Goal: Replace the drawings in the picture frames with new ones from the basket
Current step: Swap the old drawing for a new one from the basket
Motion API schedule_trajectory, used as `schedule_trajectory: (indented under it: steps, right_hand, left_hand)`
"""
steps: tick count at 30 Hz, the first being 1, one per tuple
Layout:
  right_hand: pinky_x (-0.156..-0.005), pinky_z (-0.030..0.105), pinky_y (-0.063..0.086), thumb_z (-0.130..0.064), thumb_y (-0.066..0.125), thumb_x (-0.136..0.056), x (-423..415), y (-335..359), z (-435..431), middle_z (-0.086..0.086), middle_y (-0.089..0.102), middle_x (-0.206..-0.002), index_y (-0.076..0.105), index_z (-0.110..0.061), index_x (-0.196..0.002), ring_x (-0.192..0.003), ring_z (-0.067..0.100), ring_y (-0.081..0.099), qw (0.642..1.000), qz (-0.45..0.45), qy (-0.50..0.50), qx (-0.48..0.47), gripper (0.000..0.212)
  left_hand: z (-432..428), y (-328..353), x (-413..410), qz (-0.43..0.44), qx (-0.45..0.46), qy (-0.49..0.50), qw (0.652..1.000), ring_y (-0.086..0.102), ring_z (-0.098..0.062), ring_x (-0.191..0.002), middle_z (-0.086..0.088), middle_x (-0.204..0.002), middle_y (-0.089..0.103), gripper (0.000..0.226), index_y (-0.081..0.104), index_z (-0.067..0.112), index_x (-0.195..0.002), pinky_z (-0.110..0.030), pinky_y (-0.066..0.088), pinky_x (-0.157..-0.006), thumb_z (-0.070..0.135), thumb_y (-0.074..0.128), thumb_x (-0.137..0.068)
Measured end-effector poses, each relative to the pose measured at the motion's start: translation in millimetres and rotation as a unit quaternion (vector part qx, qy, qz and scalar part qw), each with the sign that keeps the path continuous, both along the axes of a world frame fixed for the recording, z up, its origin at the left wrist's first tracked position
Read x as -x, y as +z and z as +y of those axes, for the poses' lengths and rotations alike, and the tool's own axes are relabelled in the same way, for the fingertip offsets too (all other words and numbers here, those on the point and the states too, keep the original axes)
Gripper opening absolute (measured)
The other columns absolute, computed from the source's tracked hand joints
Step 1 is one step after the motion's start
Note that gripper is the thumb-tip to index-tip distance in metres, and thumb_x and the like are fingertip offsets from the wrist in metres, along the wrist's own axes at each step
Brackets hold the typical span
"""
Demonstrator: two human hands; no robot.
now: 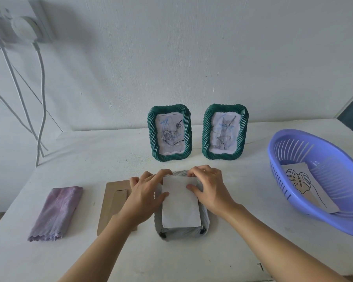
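Observation:
A third picture frame lies face down on the table in front of me, its back open. A white sheet of paper rests in its opening. My left hand and my right hand press on the sheet's far corners and side edges, thumbs on the paper. Two green twisted-rim frames stand upright at the wall: the left frame shows a rose drawing, the right frame a cat drawing. A purple plastic basket at the right holds a leaf drawing.
The brown cardboard frame backing with its stand flap lies flat left of the open frame, partly under my left forearm. A folded lilac cloth lies further left. White cables hang from a wall socket at the far left.

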State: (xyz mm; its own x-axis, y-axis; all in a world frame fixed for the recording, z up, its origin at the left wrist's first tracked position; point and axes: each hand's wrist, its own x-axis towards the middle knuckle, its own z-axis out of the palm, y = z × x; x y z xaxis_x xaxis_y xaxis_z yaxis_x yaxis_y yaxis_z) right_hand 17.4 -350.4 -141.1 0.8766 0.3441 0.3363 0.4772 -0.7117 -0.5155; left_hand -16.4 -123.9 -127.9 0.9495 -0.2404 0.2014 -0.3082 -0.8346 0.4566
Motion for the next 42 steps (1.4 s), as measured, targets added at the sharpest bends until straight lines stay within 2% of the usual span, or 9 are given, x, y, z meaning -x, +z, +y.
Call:
schedule_trajectory:
  steps: [6, 8, 11, 15, 21, 26, 30, 35, 42]
  right_hand:
    - [-0.082, 0.041, 0.05, -0.024, 0.069, -0.092, 4.8, 11.8, -1.4, -0.003, 0.062, -0.084, 0.051, -0.03, -0.108, -0.081, 0.019, 0.061, 0.996, 0.031, -0.011, -0.084, 0.024]
    - [-0.074, 0.034, 0.051, -0.021, 0.067, -0.093, 9.2, 19.9, -3.8, -0.007, 0.055, -0.074, 0.052, -0.025, -0.109, -0.071, 0.024, 0.058, 0.991, 0.046, -0.018, -0.127, 0.022]
    - [-0.069, 0.015, 0.046, -0.014, 0.068, -0.093, 13.4, 33.8, -9.6, -0.017, 0.054, -0.066, 0.056, -0.018, -0.109, -0.069, 0.009, 0.058, 0.981, 0.053, -0.03, -0.186, 0.02]
    - [-0.075, 0.021, 0.047, -0.013, 0.069, -0.091, 14.7, 52.7, -23.1, -0.01, 0.06, -0.069, 0.056, -0.021, -0.108, -0.07, 0.01, 0.057, 0.967, 0.062, -0.058, -0.239, 0.022]
    - [-0.083, 0.032, 0.051, -0.017, 0.07, -0.09, 12.1, 78.8, -76.8, -0.009, 0.062, -0.086, 0.058, -0.023, -0.111, -0.086, 0.009, 0.061, 0.986, 0.006, -0.075, -0.148, 0.025]
    - [-0.078, 0.042, 0.043, -0.028, 0.074, -0.083, 14.4, 80.3, -142.5, -0.004, 0.06, -0.103, 0.064, -0.026, -0.106, -0.1, 0.028, 0.056, 0.976, -0.074, -0.187, 0.078, 0.025]
    - [-0.085, 0.045, 0.047, -0.049, 0.068, -0.085, 27.5, 78.0, -180.2, -0.001, 0.051, -0.116, 0.06, -0.033, -0.12, -0.107, 0.028, 0.051, 0.965, 0.027, -0.203, 0.165, 0.039]
    - [-0.085, 0.037, 0.049, -0.032, 0.068, -0.087, 38.1, 72.7, -202.0, -0.003, 0.054, -0.109, 0.051, -0.035, -0.131, -0.092, 0.016, 0.056, 0.979, 0.145, -0.118, 0.077, 0.047]
    - [-0.075, 0.022, 0.05, -0.024, 0.07, -0.084, 39.1, 75.4, -229.0, -0.012, 0.059, -0.093, 0.058, -0.041, -0.126, -0.072, 0.003, 0.056, 0.985, 0.148, -0.084, -0.029, 0.047]
  left_hand:
    - [-0.9, 7.1, 5.7, -0.014, 0.069, 0.0, 0.998, 0.057, -0.001, -0.089, 0.029, -0.086, 0.057, 0.043, 0.047, 0.041, -0.127, -0.039, 0.038, -0.085, 0.024, 0.068, -0.093]
    - [-3.2, 14.1, 5.6, 0.0, 0.13, -0.008, 0.991, 0.063, -0.001, -0.088, 0.023, -0.086, 0.063, 0.042, 0.049, 0.04, -0.126, -0.029, 0.044, -0.085, 0.021, 0.067, -0.093]
    - [-11.4, 31.8, 8.9, 0.014, 0.212, 0.0, 0.977, 0.067, -0.005, -0.089, 0.014, -0.087, 0.068, 0.041, 0.051, 0.041, -0.122, -0.008, 0.044, -0.079, 0.015, 0.066, -0.094]
    - [-30.7, 54.3, 12.2, 0.063, 0.325, 0.0, 0.943, 0.07, -0.017, -0.077, 0.006, -0.089, 0.065, 0.033, 0.058, 0.033, -0.118, -0.028, 0.051, -0.075, 0.012, 0.067, -0.094]
    - [-68.7, 60.5, -1.6, 0.063, 0.333, 0.035, 0.94, 0.073, -0.011, -0.074, 0.014, -0.1, 0.073, 0.019, 0.075, 0.025, -0.101, -0.017, 0.05, -0.069, 0.009, 0.069, -0.092]
    - [-104.4, 52.6, -9.9, 0.098, 0.343, 0.037, 0.933, 0.073, -0.009, -0.075, 0.021, -0.095, 0.071, 0.027, 0.075, 0.028, -0.102, -0.018, 0.051, -0.069, 0.005, 0.072, -0.088]
    - [-139.5, 49.6, -7.5, 0.123, 0.361, 0.039, 0.924, 0.071, -0.005, -0.07, 0.016, -0.095, 0.071, 0.028, 0.075, 0.027, -0.101, -0.02, 0.047, -0.068, 0.003, 0.072, -0.087]
    - [-173.7, 45.2, -13.6, 0.16, 0.406, 0.046, 0.899, 0.072, -0.018, -0.075, 0.01, -0.095, 0.069, 0.027, 0.076, 0.026, -0.1, -0.031, 0.037, -0.068, 0.004, 0.073, -0.087]
    - [-211.7, 9.4, -22.2, 0.184, 0.298, 0.091, 0.932, 0.069, 0.0, -0.066, 0.007, -0.098, 0.069, 0.025, 0.073, 0.031, -0.095, -0.011, 0.043, -0.054, 0.007, 0.074, -0.086]
